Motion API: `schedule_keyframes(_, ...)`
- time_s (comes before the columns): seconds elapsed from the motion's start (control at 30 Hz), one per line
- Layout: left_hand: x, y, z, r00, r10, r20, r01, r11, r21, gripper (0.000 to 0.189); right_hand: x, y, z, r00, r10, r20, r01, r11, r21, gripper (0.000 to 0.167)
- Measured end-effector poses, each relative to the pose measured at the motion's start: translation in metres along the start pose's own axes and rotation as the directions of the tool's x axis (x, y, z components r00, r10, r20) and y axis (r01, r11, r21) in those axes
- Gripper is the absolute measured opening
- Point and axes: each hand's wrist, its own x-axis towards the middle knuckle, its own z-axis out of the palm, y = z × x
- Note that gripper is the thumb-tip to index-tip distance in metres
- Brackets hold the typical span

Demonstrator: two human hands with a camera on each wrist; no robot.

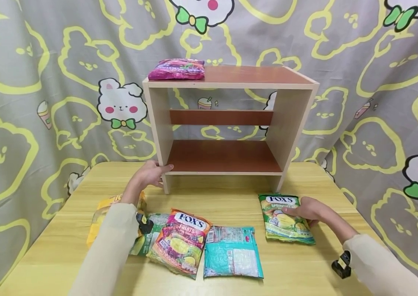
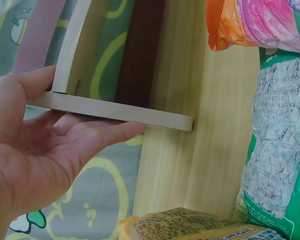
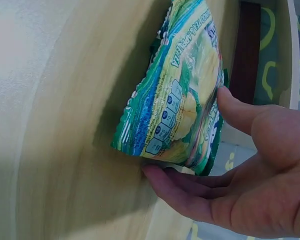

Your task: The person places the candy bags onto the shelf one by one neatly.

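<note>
My left hand (image 1: 153, 174) grips the left side panel of a small wooden shelf (image 1: 225, 172) at its lower board. In the left wrist view the thumb lies over the board's front while the fingers stretch along the panel's outer face. On the right, my right hand (image 1: 306, 209) holds a green Fox's candy bag (image 1: 284, 224), thumb on its printed front and fingers behind it. The right wrist view shows this candy bag (image 3: 185, 100) tilted, its crimped bottom edge close over the table. Below my left hand, a yellow bag (image 1: 99, 213) is partly covered by the forearm.
An orange Fox's fruits bag (image 1: 183, 246) overlaps a green bag (image 1: 155, 230) on the wooden table (image 1: 290, 271). Beside them lies a teal bag (image 1: 232, 253), back side up. A purple bag (image 1: 177, 70) rests on the shelf's top left. A patterned curtain (image 1: 64, 61) hangs behind.
</note>
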Motion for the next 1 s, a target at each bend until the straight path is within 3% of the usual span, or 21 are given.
schedule_keyframes(0.1,0.000,0.000,0.001,1.000,-0.003,0.000,0.003,1.000,-0.007,0.065,0.003,0.001,0.000,1.000,0.004,0.003,-0.004,1.000,-0.008,0.066)
schedule_keyframes(0.33,0.003,0.000,0.000,1.000,0.001,0.002,-0.001,1.000,-0.011,0.066,0.006,-0.002,0.000,1.000,0.014,-0.009,-0.015,0.999,-0.048,0.091)
schedule_keyframes(0.67,0.004,-0.004,0.000,1.000,-0.023,-0.016,0.022,1.000,-0.018,0.066,0.002,-0.007,0.002,0.999,0.015,-0.030,-0.017,0.998,-0.063,0.065)
schedule_keyframes(1.0,0.002,-0.004,0.000,1.000,-0.025,-0.019,0.025,1.000,-0.009,0.066,0.004,-0.012,0.004,0.998,0.002,-0.066,-0.003,1.000,-0.011,0.073)
